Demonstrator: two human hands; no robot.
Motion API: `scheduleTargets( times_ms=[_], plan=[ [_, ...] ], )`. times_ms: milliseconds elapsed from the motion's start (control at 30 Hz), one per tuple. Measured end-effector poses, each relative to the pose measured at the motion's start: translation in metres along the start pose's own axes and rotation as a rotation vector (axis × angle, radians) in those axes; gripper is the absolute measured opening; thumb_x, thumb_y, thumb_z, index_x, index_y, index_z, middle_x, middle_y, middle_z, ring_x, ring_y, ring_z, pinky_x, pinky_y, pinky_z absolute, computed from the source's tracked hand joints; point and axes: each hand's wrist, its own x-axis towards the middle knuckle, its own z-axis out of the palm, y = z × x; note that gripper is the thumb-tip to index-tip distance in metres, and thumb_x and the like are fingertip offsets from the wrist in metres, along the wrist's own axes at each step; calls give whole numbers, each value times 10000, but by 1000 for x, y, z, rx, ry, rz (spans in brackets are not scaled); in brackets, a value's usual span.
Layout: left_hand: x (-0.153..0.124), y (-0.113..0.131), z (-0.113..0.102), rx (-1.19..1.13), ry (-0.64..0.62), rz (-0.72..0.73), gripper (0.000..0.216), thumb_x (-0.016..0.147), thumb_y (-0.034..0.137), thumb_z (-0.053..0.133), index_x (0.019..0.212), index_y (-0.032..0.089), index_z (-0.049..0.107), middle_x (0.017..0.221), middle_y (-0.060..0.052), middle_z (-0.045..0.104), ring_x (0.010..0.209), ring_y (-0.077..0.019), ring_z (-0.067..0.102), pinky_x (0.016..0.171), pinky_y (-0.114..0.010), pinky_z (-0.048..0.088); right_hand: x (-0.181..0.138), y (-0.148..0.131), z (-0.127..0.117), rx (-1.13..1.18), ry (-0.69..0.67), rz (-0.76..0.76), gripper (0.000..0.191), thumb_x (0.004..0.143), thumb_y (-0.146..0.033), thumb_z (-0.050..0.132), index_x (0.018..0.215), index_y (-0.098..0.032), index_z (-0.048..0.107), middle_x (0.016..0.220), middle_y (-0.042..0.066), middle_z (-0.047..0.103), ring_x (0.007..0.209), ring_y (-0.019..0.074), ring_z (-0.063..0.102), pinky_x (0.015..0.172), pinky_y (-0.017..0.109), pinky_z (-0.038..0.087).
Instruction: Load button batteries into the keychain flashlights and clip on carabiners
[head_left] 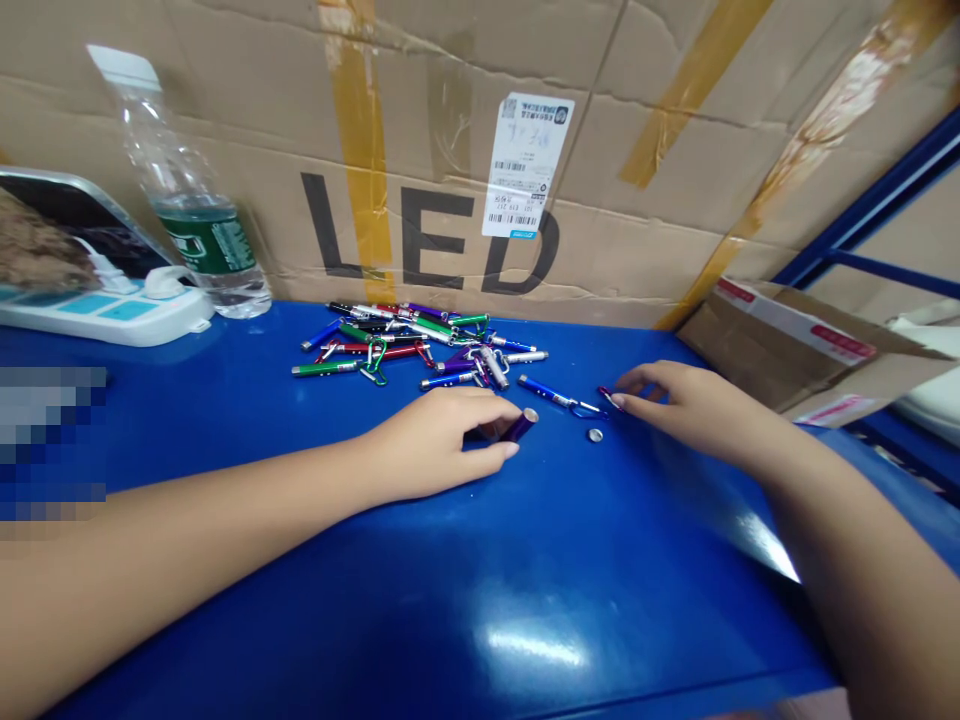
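Note:
My left hand [457,440] is closed around a dark purple tube [520,425], a small penlight body whose round end faces up and right; the rest of it is hidden by my fingers. To the right, the curled fingertips of my right hand [664,395] are on a small red metal piece [604,393] that looks like a carabiner clip, partly hidden. Between my hands lies a blue penlight [546,390] with a blue carabiner [589,410]. A small silver cap [595,436] rests on the table just below it.
A pile of colored penlights with clips [420,340] lies on the blue table [480,570]. Behind it stands a large cardboard box [600,230]. At left are a water bottle [202,240], a power strip [127,315] and a phone [67,230]. An open carton [780,340] sits at right.

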Motion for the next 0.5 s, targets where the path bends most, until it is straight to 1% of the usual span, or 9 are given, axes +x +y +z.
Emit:
scheduleTargets(
  times_ms=[100,200,300,433,500],
  plan=[
    [0,0,0,3,-8,6,245,876,253,595,1102,182,656,961,-37,704,895,-160,649,853,-280,495,-5,-11,-1,47,-48,-79,299,852,-463,543,917,-216,699,941,66,716,821,225,671,722,366,546],
    [-1,-1,1,-5,-5,6,249,875,250,593,1110,196,656,959,-35,702,890,-160,646,850,-288,496,-12,-24,-3,39,-80,-159,291,830,-469,586,924,-217,698,910,58,712,774,206,662,685,341,540],
    [-1,-1,2,-9,-4,16,244,878,257,588,1104,197,657,947,-35,701,880,-160,643,839,-292,497,-14,-29,-2,21,-83,-189,219,825,-393,603,897,-210,701,882,58,707,748,196,654,683,333,534],
    [0,-2,2,0,-12,18,244,885,261,582,1107,193,656,946,-35,698,888,-161,639,846,-289,490,-13,-30,2,101,-194,-193,156,854,-284,553,879,-218,692,844,37,701,722,169,645,681,305,527],
    [0,-1,2,5,-22,14,249,885,258,582,1112,188,653,947,-36,696,890,-161,639,847,-283,485,-14,-33,4,111,-169,-210,130,841,-260,563,852,-212,683,830,37,694,713,165,638,680,299,524]
  ],
)
